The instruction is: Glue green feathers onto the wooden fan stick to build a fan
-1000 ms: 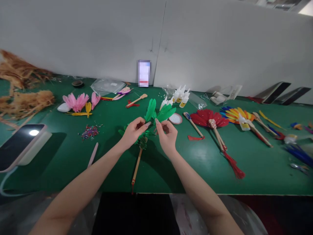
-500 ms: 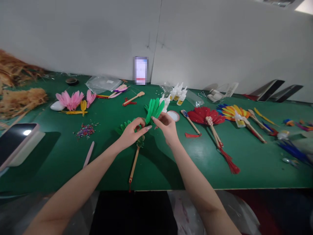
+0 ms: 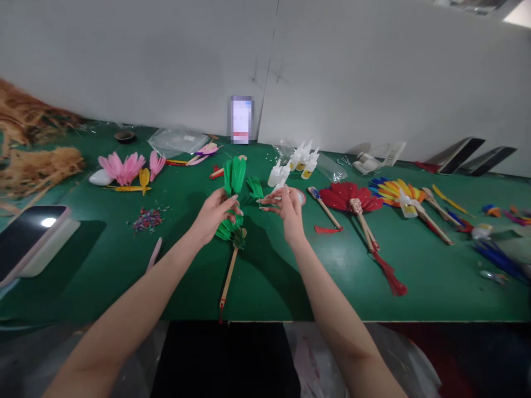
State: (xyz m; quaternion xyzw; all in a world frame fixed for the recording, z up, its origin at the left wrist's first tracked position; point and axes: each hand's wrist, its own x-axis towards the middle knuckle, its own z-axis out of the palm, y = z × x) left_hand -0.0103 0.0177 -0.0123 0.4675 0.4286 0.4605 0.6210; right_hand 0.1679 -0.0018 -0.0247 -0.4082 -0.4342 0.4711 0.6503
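Observation:
My left hand (image 3: 218, 213) pinches a bunch of green feathers (image 3: 234, 176) upright above the table. Below it lies a green feather fan (image 3: 228, 229) with a wooden handle (image 3: 229, 276) pointing toward me; my left hand partly hides its feathers. A smaller clump of green feathers (image 3: 254, 188) lies just left of my right hand (image 3: 287, 207). The right hand hovers with fingers apart and nothing visible in them, in front of white glue bottles (image 3: 279, 174) and a round lid-like disc (image 3: 299, 195).
On the right lie a red feather fan (image 3: 350, 198), a multicoloured feather fan (image 3: 398, 190) and a small tasselled stick (image 3: 326, 207). Pink feathers (image 3: 122, 167), coloured chips (image 3: 147, 219) and a pale pink pen-like stick (image 3: 154, 254) are on the left. A phone (image 3: 240, 121) stands against the wall.
My left hand has moved left with the green bunch. My right hand has come away from it, to the right, and its fingers have spread. The smaller green clump now shows between them.

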